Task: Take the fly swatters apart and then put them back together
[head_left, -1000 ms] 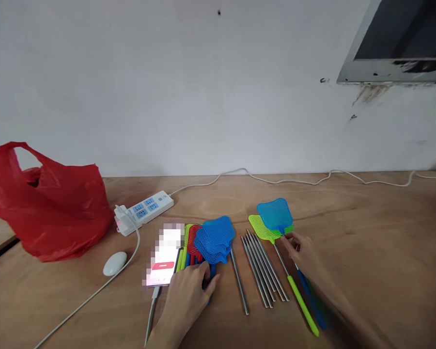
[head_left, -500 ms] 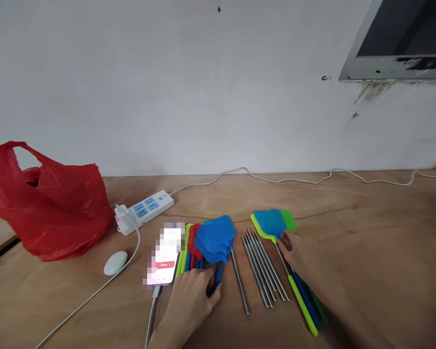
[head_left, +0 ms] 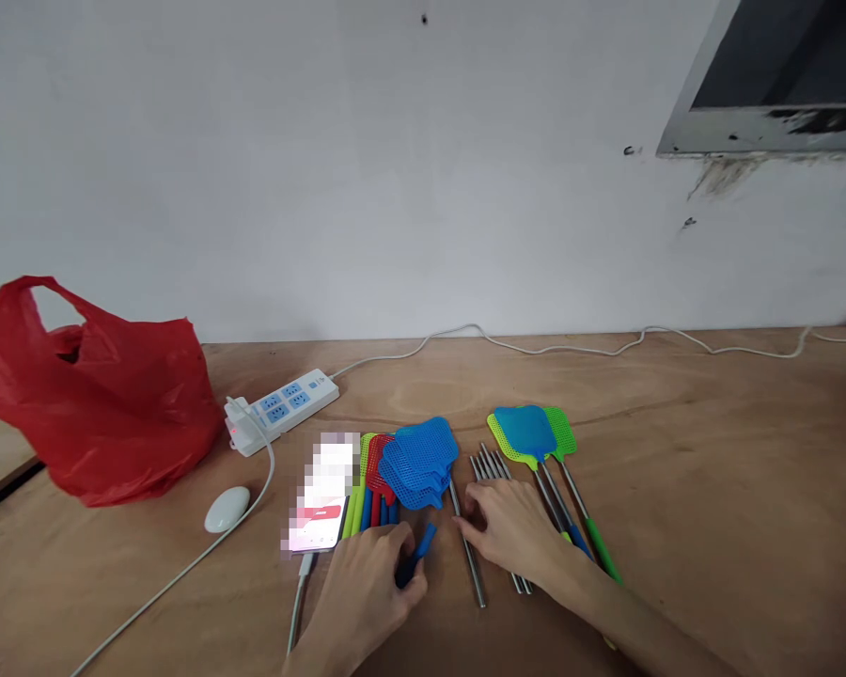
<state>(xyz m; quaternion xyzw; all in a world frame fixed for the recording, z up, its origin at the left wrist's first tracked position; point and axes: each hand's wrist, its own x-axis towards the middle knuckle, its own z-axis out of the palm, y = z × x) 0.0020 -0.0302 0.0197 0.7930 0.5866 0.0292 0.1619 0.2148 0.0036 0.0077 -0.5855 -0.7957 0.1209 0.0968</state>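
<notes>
My left hand is closed around a blue plastic handle, its upper end sticking out between thumb and fingers. My right hand is over several silver metal rods, thumb and index finger apart beside a single metal rod; I cannot tell if they touch it. Blue fly swatter heads overlap a red fly swatter head. More blue and green handles lie below them, partly behind my left hand. To the right lie assembled fly swatters, with a blue head on top and a green handle.
A lit phone on a cable lies left of the swatter heads. Beyond it are a white power strip, a white mouse-shaped object and a red plastic bag. A white cord runs along the wall.
My right hand has left the assembled swatters on the right and moved left over the metal rods. My left hand keeps the blue handle in nearly the same place.
</notes>
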